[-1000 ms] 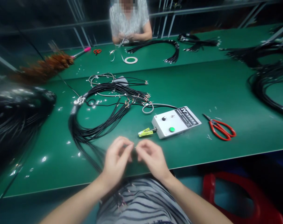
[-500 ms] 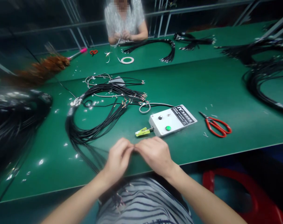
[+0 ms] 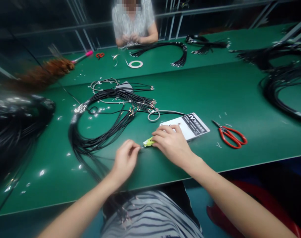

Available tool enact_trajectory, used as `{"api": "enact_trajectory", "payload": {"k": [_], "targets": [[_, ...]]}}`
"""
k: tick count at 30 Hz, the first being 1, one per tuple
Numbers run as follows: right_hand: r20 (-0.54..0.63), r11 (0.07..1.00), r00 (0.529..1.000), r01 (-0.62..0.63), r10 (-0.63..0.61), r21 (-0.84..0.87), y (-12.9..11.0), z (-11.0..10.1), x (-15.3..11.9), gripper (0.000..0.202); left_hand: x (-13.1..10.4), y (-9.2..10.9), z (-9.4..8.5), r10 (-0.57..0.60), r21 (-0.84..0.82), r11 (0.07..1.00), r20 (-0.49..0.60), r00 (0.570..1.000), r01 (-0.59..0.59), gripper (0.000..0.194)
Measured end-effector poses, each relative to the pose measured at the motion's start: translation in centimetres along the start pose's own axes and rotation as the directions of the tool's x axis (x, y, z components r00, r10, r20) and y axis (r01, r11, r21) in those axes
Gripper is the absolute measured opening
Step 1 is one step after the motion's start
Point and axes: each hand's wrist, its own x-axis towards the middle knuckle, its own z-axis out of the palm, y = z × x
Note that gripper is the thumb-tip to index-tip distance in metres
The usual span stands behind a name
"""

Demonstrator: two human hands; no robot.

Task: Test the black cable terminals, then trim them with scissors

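Note:
My left hand (image 3: 127, 158) is closed, thumb and fingertips pinching a thin cable whose pale end (image 3: 142, 147) points at the tip of a yellow-green clip (image 3: 148, 142). That clip sticks out from the left side of a white control box (image 3: 193, 129) with a black-and-white label. Over the box's left part and the clip's rear lies my right hand (image 3: 172, 142), its fingers curled at the clip. It covers the box's knob and green button. Black cables (image 3: 91, 143) with bare ends are bundled in a curve left of the box.
Red-handled scissors (image 3: 231, 135) lie right of the box. More black cables (image 3: 274, 89) lie far right, and a blurred heap (image 3: 16, 122) at left. Across the green table (image 3: 202, 86), a person (image 3: 134, 26) works near a white tape roll (image 3: 136, 64). A red stool (image 3: 230, 205) stands below the edge.
My hands have come apart. The right hand has moved up onto the clip and box, while the left has stayed low, bringing the cable end to the clip's tip.

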Motion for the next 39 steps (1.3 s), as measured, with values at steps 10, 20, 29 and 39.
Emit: {"api": "enact_trajectory", "payload": {"k": [10, 20, 29, 39], "targets": [[0.127, 0.999, 0.992, 0.030, -0.026, -0.032, 0.4, 0.9, 0.7, 0.011, 0.9, 0.1, 0.7, -0.025, 0.053, 0.998, -0.031, 0.999, 0.026, 0.016], [0.123, 0.999, 0.992, 0.028, -0.024, -0.031, 0.4, 1.1, 0.7, 0.016, 1.4, -0.1, 1.4, 0.018, 0.141, 0.990, -0.007, 1.000, -0.017, 0.018], [0.019, 0.997, 0.998, -0.055, 0.054, 0.053, 0.6, -0.9, -0.9, 0.019, 1.4, -0.4, 1.5, -0.003, 0.123, 0.992, -0.009, 1.000, 0.004, 0.017], [-0.328, 0.937, 0.879, -0.302, 0.345, 0.175, 0.8, -0.1, -8.7, 0.022, 1.5, -0.5, 1.4, -0.005, 0.101, 0.995, -0.014, 1.000, 0.006, 0.016]]}}
